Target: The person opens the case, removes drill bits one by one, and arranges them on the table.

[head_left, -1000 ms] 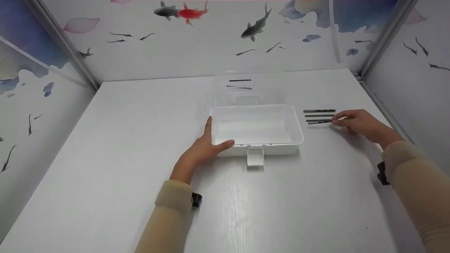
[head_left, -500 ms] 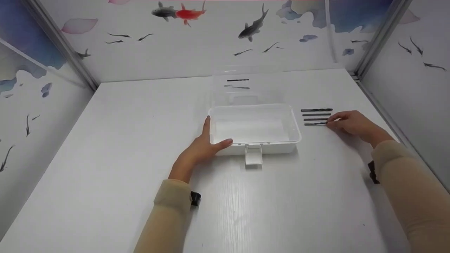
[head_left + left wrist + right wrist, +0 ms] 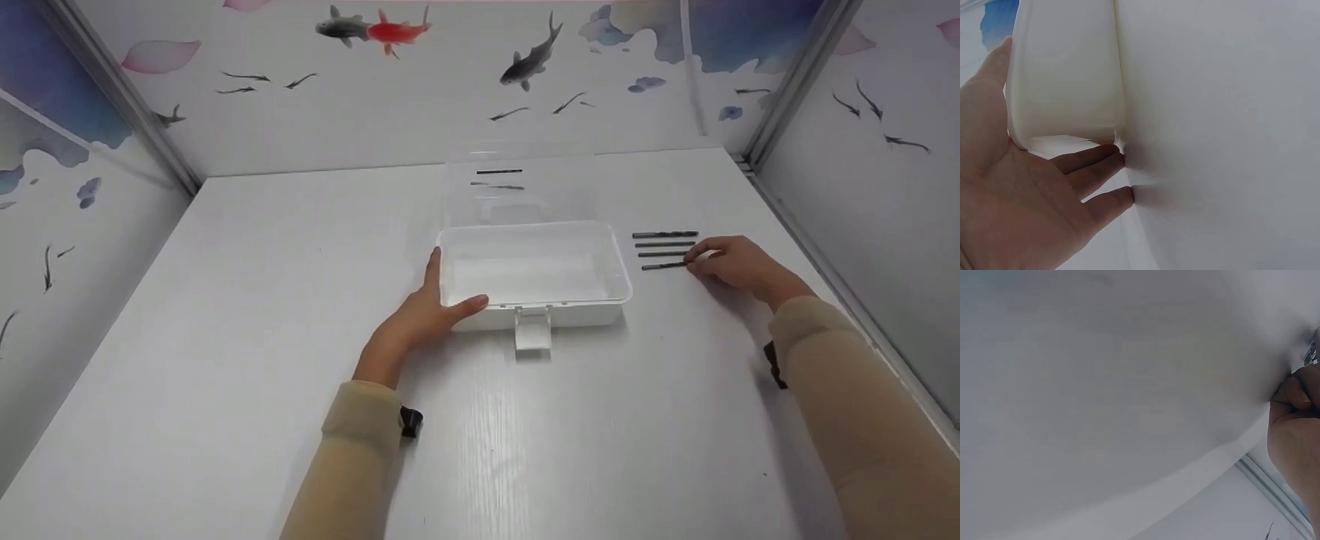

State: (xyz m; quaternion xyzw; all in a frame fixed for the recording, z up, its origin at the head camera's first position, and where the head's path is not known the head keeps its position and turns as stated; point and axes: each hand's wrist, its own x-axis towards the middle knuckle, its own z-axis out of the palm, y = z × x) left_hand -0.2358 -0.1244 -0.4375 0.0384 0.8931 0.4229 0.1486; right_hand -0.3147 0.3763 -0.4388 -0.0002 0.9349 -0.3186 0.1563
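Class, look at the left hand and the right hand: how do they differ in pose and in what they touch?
The left hand is spread; the right hand has its fingers curled in. The left hand touches the box, while the right hand pinches the right end of the nearest drill bit. Both are bare and come out of beige sleeves.

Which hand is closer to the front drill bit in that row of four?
Right. The right hand pinches the right end of the front drill bit; the left hand is farther, touching the left side of the white box, with the box between them.
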